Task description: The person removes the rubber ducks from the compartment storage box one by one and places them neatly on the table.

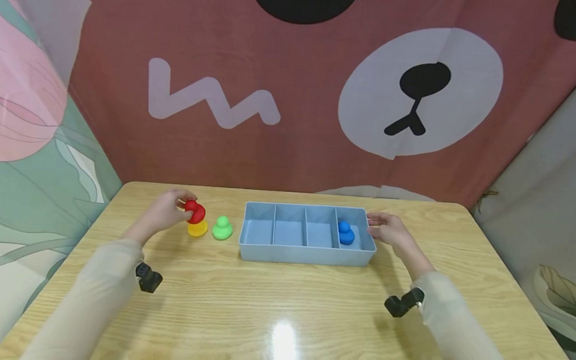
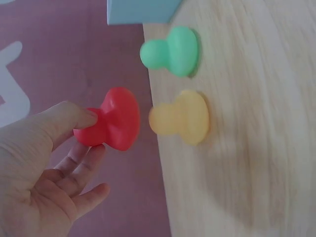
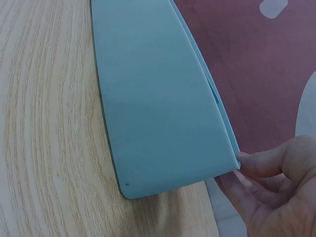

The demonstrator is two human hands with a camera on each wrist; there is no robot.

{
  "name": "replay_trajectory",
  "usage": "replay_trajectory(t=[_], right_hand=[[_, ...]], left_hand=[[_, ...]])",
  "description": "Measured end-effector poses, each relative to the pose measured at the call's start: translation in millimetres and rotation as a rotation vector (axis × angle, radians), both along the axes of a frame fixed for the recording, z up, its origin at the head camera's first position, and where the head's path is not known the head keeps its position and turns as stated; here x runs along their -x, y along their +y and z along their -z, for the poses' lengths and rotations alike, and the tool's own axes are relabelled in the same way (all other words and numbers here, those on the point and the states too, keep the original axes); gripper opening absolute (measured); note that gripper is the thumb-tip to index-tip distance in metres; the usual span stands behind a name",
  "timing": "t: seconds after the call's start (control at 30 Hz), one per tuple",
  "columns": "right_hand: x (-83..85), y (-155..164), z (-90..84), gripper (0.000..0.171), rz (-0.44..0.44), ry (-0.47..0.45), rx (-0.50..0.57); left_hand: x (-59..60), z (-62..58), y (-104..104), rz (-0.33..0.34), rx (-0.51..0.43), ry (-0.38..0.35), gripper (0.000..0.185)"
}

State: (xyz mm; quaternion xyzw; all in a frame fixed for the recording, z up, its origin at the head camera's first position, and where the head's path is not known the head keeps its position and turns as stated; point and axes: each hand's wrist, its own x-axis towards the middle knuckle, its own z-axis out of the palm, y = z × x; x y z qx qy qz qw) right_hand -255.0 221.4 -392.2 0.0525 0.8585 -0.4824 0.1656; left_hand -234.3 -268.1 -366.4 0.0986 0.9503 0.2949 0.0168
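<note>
My left hand [image 1: 167,212] pinches a red duck-shaped toy [image 1: 195,211] by its head and holds it lifted above a yellow toy [image 1: 197,229] on the table. In the left wrist view the red toy [image 2: 114,120] sits between thumb and fingers, with the yellow toy [image 2: 180,118] and a green toy [image 2: 172,52] beyond it. The green toy [image 1: 222,228] stands just left of a light blue tray [image 1: 305,254] with four compartments. A blue toy [image 1: 346,232] sits in the rightmost compartment. My right hand [image 1: 389,232] grips the tray's right end; its fingers [image 3: 261,165] pinch the tray wall [image 3: 163,113].
The wooden table [image 1: 283,319] has bare surface in front of the tray and to both sides. A red cloth backdrop with a bear face hangs right behind the table's far edge. Black wrist camera mounts [image 1: 148,277] sit on both sleeves.
</note>
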Motion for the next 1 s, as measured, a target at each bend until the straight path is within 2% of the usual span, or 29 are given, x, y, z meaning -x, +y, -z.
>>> replay_trajectory(t=[0.43, 0.83, 1.0], right_hand=[[-0.9, -1, -1.0, 0.051, -0.001, 0.006, -0.006], [1.3, -1, 0.7, 0.051, -0.001, 0.006, 0.008], [0.8, -1, 0.1, 0.051, -0.002, 0.007, 0.003]], left_hand=[[0.5, 9.8, -28, -0.067, 0.022, -0.031, 0.038], [1.0, 24.7, -34, -0.065, 0.032, -0.013, 0.038], [1.5, 29.7, -33, -0.101, 0.023, -0.064, 0.040]])
